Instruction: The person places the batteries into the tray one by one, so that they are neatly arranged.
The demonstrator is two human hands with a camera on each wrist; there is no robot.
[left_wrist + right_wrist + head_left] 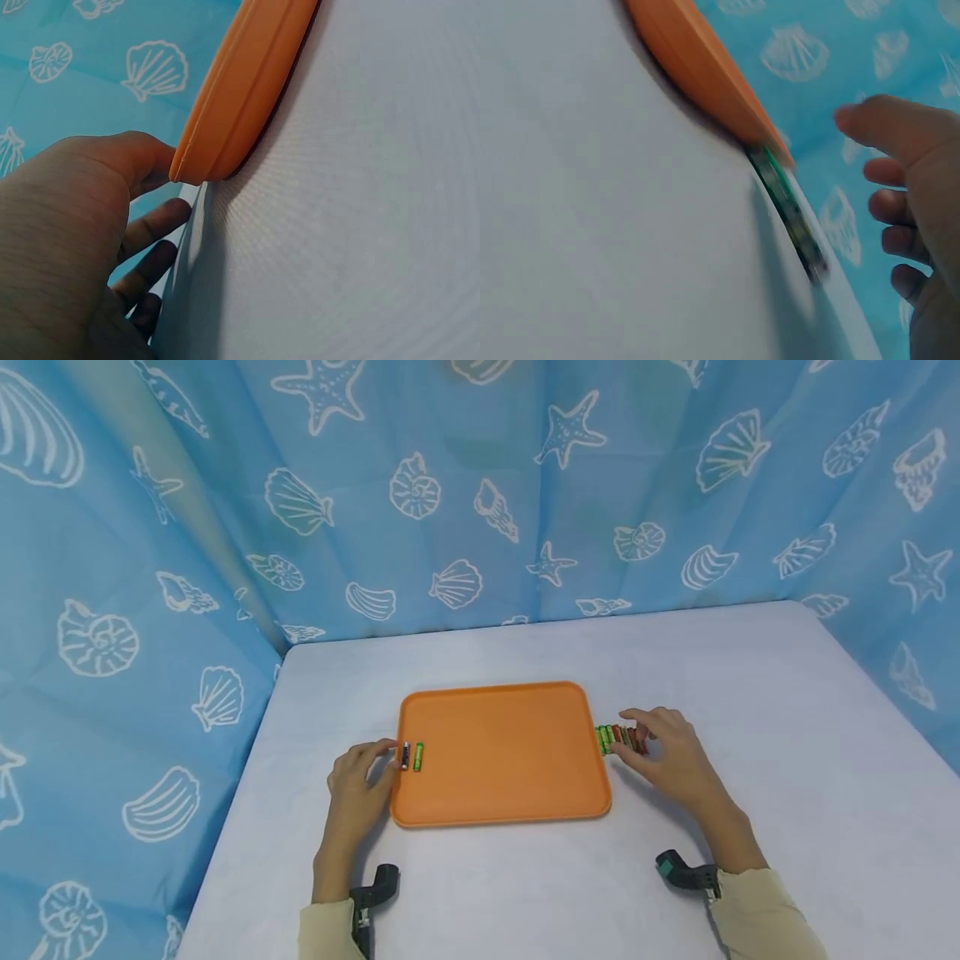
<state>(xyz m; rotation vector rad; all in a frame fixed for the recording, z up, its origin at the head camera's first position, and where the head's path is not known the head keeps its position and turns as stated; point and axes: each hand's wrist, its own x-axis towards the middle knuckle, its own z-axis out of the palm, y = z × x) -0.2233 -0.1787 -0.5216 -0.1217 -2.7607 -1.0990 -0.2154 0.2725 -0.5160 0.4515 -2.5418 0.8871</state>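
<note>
An orange tray (502,752) lies flat on the white table. Just inside its left rim lie a black-and-silver battery (406,755) and a green battery (418,757), side by side. My left hand (390,760) rests at that rim with its forefinger tip beside the black battery; in the left wrist view the thumb (142,154) reaches over the tray rim (240,90) and the other fingers hang loosely curled. Right of the tray is a row of green and red batteries (617,739). My right hand (637,745) hovers over its right end, with fingers (889,184) relaxed and holding nothing.
The table (787,735) is fenced by blue seashell-print curtains (480,493) behind and on both sides. Black wrist mounts (375,889) sit on both forearms. In the blurred right wrist view the battery row (787,202) lies against the tray (697,67).
</note>
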